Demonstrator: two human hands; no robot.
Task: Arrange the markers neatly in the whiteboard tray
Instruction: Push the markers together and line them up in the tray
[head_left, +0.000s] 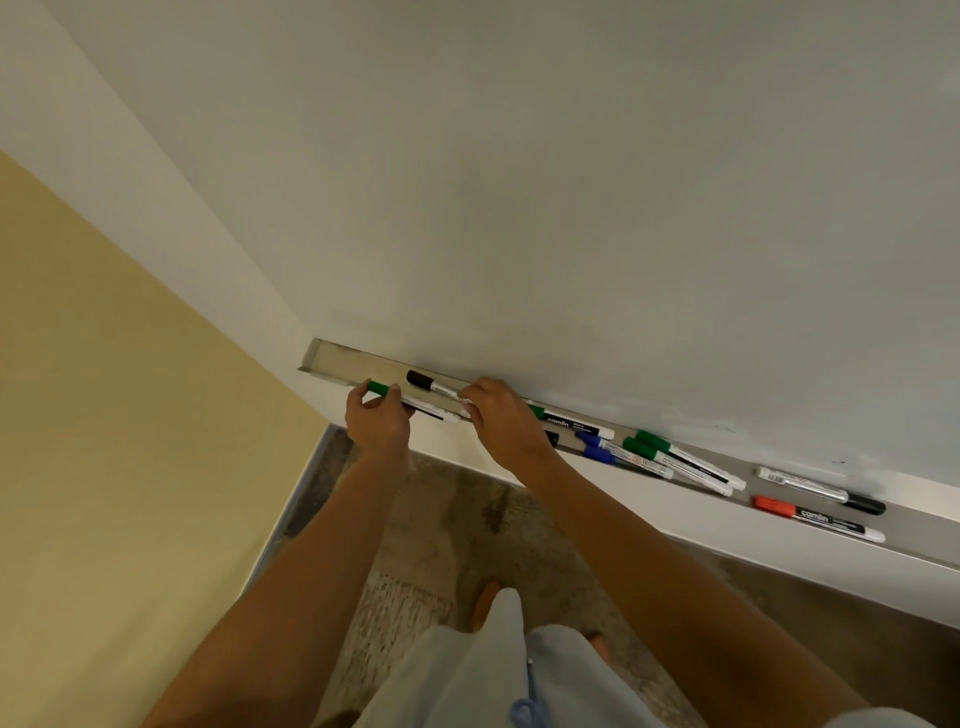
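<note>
A metal whiteboard tray (332, 364) runs from the left corner down to the right under the whiteboard (571, 182). My left hand (376, 421) grips a green-capped marker (382, 388) at the tray's front lip. My right hand (501, 421) pinches the white end of a black-capped marker (426, 382) lying in the tray. Further right lie another green marker (571, 423), two blue markers (613, 454), two green markers (675, 457), a black marker (821, 491) and a red marker (815, 517), at mixed angles.
A yellow side wall (104, 415) meets the whiteboard wall at the left corner. Below are a speckled floor (441, 519), my light trousers (493, 675) and my feet. A white ledge (727, 545) runs under the tray.
</note>
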